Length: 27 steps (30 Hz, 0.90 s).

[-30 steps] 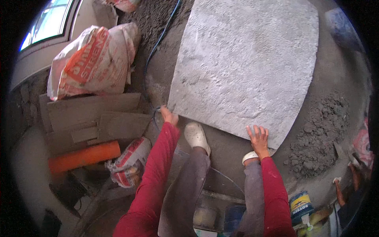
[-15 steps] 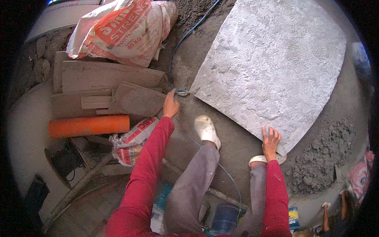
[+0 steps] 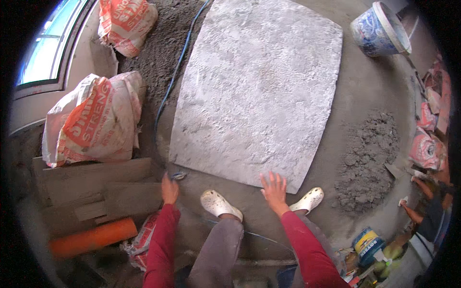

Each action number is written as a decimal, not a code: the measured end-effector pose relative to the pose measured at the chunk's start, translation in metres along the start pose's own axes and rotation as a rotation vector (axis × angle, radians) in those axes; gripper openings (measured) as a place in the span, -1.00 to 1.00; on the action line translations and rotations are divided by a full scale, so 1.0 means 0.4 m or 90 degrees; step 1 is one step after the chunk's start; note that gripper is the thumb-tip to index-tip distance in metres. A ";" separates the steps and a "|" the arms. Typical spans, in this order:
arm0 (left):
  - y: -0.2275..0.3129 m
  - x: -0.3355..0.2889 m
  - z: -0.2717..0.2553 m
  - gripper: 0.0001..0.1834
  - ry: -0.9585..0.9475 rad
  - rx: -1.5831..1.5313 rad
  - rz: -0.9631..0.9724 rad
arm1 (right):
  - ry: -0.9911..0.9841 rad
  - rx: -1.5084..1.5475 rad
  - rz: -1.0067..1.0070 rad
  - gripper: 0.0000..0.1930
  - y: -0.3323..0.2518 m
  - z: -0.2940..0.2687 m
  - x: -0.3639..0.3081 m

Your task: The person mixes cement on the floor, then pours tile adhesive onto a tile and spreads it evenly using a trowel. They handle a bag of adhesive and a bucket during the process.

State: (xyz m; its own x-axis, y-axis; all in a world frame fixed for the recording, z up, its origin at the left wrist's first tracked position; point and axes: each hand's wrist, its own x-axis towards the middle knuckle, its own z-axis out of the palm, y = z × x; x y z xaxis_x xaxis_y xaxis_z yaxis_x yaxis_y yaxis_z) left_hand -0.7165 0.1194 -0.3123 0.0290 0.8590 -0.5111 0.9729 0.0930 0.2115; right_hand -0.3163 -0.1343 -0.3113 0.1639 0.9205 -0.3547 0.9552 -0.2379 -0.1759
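A large, rough, pale grey slab [image 3: 259, 91] lies flat on the mortar-grey ground in front of me. My right hand [image 3: 274, 192] rests on its near edge, close to the right corner, fingers spread and holding nothing. My left hand [image 3: 170, 191] is slightly blurred, with a finger stretched out, just left of a small looped blue-and-white bundle [image 3: 178, 176] by the slab's near left corner. I see nothing in that hand. A blue hose or cord [image 3: 171, 86] runs along the slab's left side.
Cement bags [image 3: 91, 122] and flat boards [image 3: 96, 177] lie at left, above an orange pipe [image 3: 93, 237]. A wet mortar heap [image 3: 367, 163] sits at right, below a tilted bucket [image 3: 379, 30]. My white clogs [image 3: 218, 204] stand near the slab. Another person's arms [image 3: 417, 204] show at far right.
My view has swung so the slab appears further left, and the bucket has come into sight. My left hand has drawn slightly away from the looped bundle. The right hand stays at the slab's edge.
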 end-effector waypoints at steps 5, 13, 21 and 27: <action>0.130 0.199 -0.010 -0.32 0.079 -0.064 0.074 | 0.127 0.098 0.345 -0.14 0.151 -0.084 -0.041; 0.244 0.243 0.010 -0.13 0.001 0.018 -0.053 | 0.057 0.256 0.683 -0.19 0.301 0.115 0.014; 0.220 0.237 0.028 0.08 0.003 0.088 0.010 | 0.078 0.270 0.646 -0.26 0.308 0.071 0.018; 0.182 0.267 -0.008 0.06 -0.124 -0.085 0.034 | 0.128 0.282 0.649 -0.24 0.333 0.073 0.029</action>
State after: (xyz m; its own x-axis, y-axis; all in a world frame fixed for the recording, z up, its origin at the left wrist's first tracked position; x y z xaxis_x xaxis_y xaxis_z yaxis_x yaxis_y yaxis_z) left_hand -0.6433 0.2197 -0.3488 0.1360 0.7527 -0.6442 0.9303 0.1266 0.3443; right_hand -0.1941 -0.1644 -0.3655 0.8920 0.2571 -0.3718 0.1879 -0.9589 -0.2124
